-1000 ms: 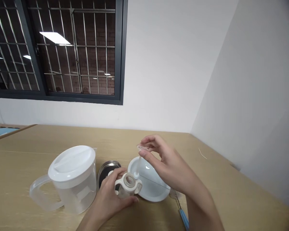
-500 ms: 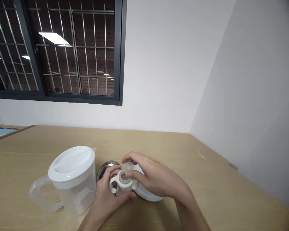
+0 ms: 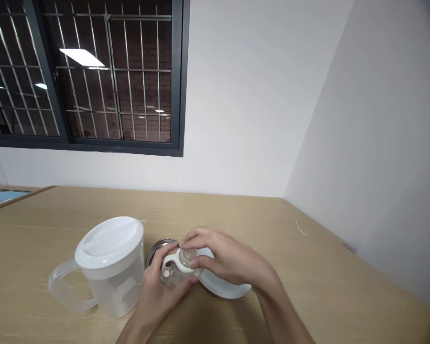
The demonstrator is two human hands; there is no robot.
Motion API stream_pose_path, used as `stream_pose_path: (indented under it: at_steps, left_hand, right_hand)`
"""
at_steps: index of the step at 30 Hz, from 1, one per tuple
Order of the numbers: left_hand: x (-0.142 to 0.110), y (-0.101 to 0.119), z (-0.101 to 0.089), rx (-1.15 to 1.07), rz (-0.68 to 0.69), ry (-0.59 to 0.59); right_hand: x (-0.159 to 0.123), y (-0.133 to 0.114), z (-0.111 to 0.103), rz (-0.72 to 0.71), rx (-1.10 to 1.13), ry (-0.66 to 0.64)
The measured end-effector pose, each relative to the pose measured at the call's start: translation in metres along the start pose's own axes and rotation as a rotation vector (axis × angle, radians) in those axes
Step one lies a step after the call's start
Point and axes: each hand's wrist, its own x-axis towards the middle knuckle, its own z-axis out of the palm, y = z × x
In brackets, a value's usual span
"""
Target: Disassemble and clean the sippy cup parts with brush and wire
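My left hand is wrapped around a small clear baby bottle with a white two-handled collar. The bottle tilts slightly. Over its mouth sits a translucent round cap, pinched between the thumb and fingers of my right hand. Whether the cap is fully seated I cannot tell. Behind my left fingers shows part of a round steel bowl. A white plate lies under my right hand, partly covered by it.
Left of my hands stands a clear plastic pitcher with a white lid, its handle pointing left. A thin pale strip lies on the wooden table at the right. A wall and a barred window are behind.
My right hand has lowered the translucent cap from above the bottle's opening onto its mouth. The bottle has tipped a little in my left hand.
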Motion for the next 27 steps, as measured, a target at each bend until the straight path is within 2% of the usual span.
stream_pose_path:
  at_steps: [2, 8, 11, 16, 21, 27]
  left_hand:
    - [-0.001, -0.005, -0.002, 0.054, 0.074, -0.012]
    - [-0.001, -0.023, -0.003, 0.159, 0.41, 0.01]
    - [0.001, -0.023, -0.003, 0.174, 0.475, -0.008]
    - [0.004, -0.017, -0.007, 0.182, 0.467, -0.006]
    - [0.004, -0.019, -0.01, 0.218, 0.352, -0.01]
    - [0.003, -0.023, -0.012, 0.196, 0.262, 0.131]
  right_hand:
    - [0.001, 0.002, 0.002, 0.011, -0.002, 0.012]
    - [0.006, 0.002, 0.005, 0.046, -0.033, 0.014]
    - [0.008, 0.003, 0.004, 0.042, -0.03, 0.005]
    - [0.008, 0.006, 0.006, 0.036, -0.012, 0.018]
    - [0.01, 0.011, 0.011, 0.035, 0.006, 0.076]
    - [0.012, 0.015, 0.005, 0.01, 0.033, 0.228]
